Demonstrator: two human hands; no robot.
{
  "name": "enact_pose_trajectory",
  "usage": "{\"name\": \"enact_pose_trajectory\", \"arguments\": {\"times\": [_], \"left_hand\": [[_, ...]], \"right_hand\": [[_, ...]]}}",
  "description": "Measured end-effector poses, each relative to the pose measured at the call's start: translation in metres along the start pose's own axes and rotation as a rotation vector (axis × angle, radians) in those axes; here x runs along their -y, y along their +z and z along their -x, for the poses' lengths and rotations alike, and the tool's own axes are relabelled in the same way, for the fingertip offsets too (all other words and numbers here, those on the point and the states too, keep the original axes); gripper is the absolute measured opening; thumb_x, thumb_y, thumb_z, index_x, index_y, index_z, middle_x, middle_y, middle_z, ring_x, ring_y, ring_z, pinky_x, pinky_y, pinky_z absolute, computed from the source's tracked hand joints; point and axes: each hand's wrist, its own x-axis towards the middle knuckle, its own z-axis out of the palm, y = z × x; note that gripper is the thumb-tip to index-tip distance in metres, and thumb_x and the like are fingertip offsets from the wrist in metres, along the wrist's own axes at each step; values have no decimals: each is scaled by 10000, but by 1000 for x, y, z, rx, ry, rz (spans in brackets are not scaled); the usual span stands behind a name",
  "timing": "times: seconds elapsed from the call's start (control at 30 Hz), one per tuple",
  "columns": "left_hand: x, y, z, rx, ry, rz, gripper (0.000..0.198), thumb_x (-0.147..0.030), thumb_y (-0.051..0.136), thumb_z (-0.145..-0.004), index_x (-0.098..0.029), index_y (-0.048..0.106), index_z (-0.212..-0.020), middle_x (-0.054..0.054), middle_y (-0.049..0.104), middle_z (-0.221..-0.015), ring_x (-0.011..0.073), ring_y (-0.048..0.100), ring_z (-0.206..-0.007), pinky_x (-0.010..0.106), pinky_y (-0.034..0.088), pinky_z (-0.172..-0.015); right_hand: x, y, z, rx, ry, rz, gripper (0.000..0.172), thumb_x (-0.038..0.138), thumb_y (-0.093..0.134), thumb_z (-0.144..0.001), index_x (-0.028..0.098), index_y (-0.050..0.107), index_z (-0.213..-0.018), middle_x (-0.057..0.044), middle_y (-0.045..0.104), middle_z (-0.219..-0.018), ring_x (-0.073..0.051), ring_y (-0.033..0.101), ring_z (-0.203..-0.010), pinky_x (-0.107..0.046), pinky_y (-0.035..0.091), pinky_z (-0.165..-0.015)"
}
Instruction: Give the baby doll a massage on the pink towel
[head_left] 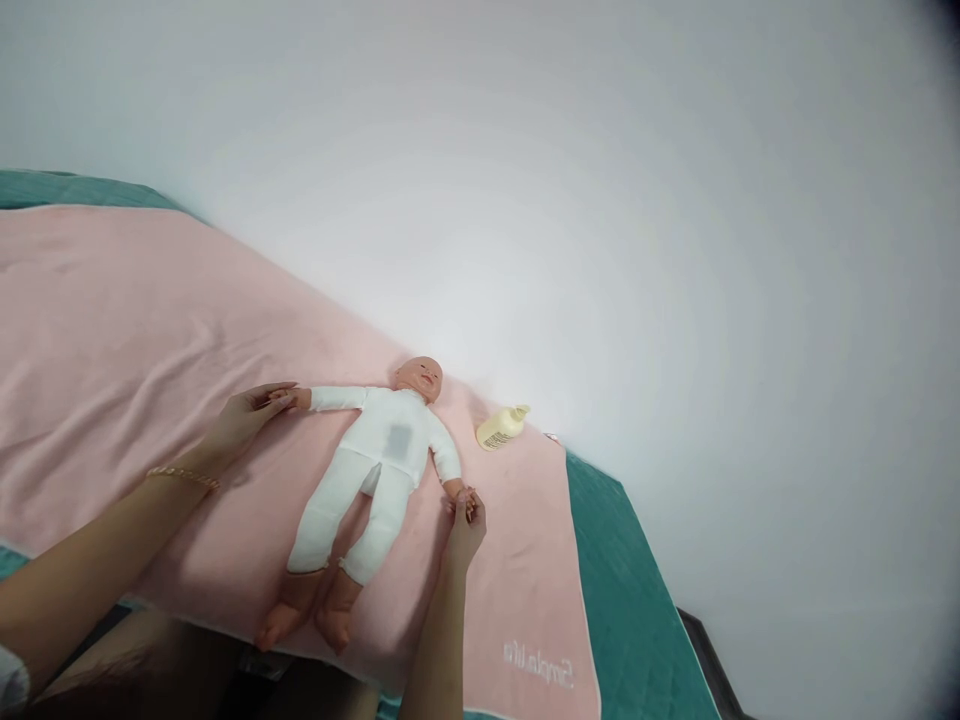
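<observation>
Lying near wall [600,200]: doll [386,425] on blanket [517,560]

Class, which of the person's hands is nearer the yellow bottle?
Right. The right hand is below the bottle in the picture; the left hand is farther away, across the doll.

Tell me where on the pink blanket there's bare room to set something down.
The widest free patch of the pink blanket, wrinkled in places, lies at picture left, above the left hand. Another lies right of the right hand, between the bottle and the white lettering. It's crowded around the doll, stretched between both hands.
</observation>
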Motion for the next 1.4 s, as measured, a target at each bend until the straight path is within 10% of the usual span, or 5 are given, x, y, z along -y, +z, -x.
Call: {"name": "enact_pose_trajectory", "arguments": {"times": [0.37,0.73,1.4], "left_hand": [[-19,4,13,-41,-16,-15,668,-673,657,-707,-207,685,-1184,134,693,-1193,324,627,-1164,440,509,-983],[-5,0,3,-13,18,-85,751,-739,548,-764,-182,648,-1259,149,668,-1241,317,599,-1193,436,486,-1005],[-15,8,11,-66,30,-87,683,-689,540,-786,-152,676,-1184,157,677,-1215,328,619,-1161,458,488,-986]], "right_hand": [[-4,2,1,15,150,-115,540,652,649,-776,137,636,-937,-96,689,-1039,-148,657,-678,-266,532,-602],[-19,-2,-6,13,163,-103,634,600,703,-709,165,646,-1166,-117,660,-1230,-267,657,-1080,-348,563,-866],[-16,1,-3,7,133,-147,584,626,613,-794,121,644,-1086,-136,681,-1110,-207,701,-783,-311,567,-672]]}}
